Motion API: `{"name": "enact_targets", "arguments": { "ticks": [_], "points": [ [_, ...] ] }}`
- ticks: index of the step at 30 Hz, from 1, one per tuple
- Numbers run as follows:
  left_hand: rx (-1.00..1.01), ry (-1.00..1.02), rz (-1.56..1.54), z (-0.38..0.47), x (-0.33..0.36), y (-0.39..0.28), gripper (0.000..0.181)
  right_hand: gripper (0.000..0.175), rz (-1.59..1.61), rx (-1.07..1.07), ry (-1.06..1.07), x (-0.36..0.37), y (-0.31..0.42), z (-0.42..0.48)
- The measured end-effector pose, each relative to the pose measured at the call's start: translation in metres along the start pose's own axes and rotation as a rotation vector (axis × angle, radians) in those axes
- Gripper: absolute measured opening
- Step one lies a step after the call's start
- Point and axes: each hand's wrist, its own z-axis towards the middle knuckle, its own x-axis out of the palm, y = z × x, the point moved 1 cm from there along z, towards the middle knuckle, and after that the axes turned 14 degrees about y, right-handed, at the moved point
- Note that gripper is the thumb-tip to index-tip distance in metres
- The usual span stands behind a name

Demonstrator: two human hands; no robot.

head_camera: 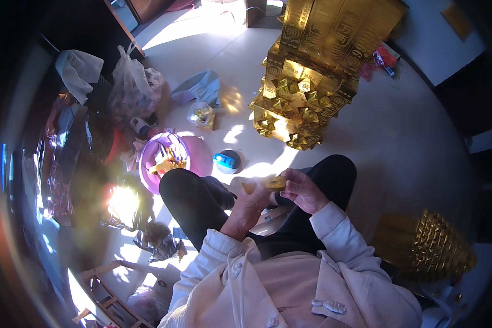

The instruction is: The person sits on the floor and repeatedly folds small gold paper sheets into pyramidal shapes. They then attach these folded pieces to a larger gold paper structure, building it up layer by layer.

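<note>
Above my lap, a folded piece of gold paper is held between both hands. My left hand grips its left end, and a pointed gold tip juts out beyond the thumb. The fingers of my right hand pinch the right end. How the paper is folded is hard to make out at this size. Beyond my knees stands a large construction of embossed gold paper, with pointed folded pieces clustered on its near part. Behind my right elbow sits another gold piece covered in rows of small folds.
A pink plastic tub with gold scraps stands by my left knee. Near it are a blue-topped round item and a small clear bag. Plastic bags crowd the left side. A wooden frame lies lower left.
</note>
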Motion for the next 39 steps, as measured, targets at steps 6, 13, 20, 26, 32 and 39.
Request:
{"name": "enact_targets", "arguments": {
  "ticks": [6, 13, 20, 26, 32, 39],
  "points": [
    [-0.039, -0.052, 0.067, -0.004, -0.004, -0.001, 0.052, 0.022, -0.148, -0.016, -0.006, 0.005, -0.002, 0.002],
    [-0.218, -0.283, 0.312, -0.025, -0.031, -0.028, 0.034, 0.018, -1.248, 0.089, -0.025, 0.029, 0.012, 0.021],
    [0.001, -0.36, 0.771, -0.03, -0.063, -0.041, 0.024, 0.017, -1.88, -0.235, 0.359, 0.058, 0.011, 0.066],
    [-0.007, -0.48, 1.037, -0.025, -0.075, -0.059, 0.016, 0.016, -1.944, -0.196, 0.473, 0.063, 0.007, 0.104],
    [-0.02, -0.585, 1.093, -0.023, -0.104, -0.06, 0.016, 0.016, -1.908, -0.173, 0.578, 0.045, -0.007, 0.139],
    [0.141, -0.824, 0.765, -0.02, -0.115, -0.07, 0.012, 0.042, -1.155, -0.024, 0.307, 0.0, -0.035, 0.187]
  ]
}}
